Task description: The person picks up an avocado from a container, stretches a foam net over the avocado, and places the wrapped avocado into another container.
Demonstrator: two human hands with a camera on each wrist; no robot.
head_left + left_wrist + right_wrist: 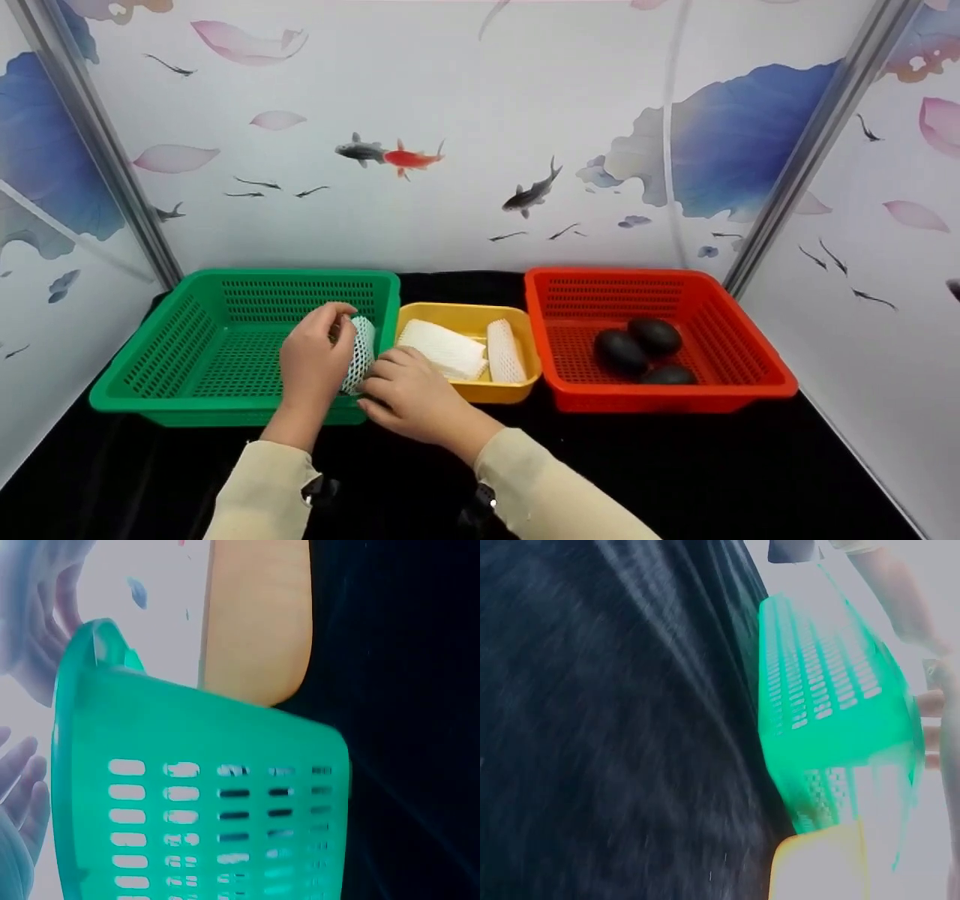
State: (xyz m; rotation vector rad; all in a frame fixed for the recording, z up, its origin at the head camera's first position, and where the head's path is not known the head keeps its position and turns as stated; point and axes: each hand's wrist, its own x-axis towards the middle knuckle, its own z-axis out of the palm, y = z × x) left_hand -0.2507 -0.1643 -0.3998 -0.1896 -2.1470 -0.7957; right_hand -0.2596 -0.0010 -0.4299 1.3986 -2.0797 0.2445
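A white foam net sleeve (361, 352) stands out along the right side inside the green basket (247, 409); darkness shows through its mesh, but its contents cannot be made out. Just left of the sleeve, the left hand (319, 360) hovers over the basket with loosely bent fingers. In the left wrist view, the left hand's fingers (26, 791) hold nothing visible. The right hand (416, 397) reaches across the corner between the green basket and the yellow tray (465, 391). Its fingers are relaxed near the sleeve's lower end; contact cannot be made out.
Inside the yellow tray lie flattened white foam nets (442, 349) and a pinkish rolled foam net (505, 351). On the right, a red basket (675, 390) contains three dark egg-shaped objects (621, 351). Printed panels (465, 225) enclose the black-covered table (600, 465).
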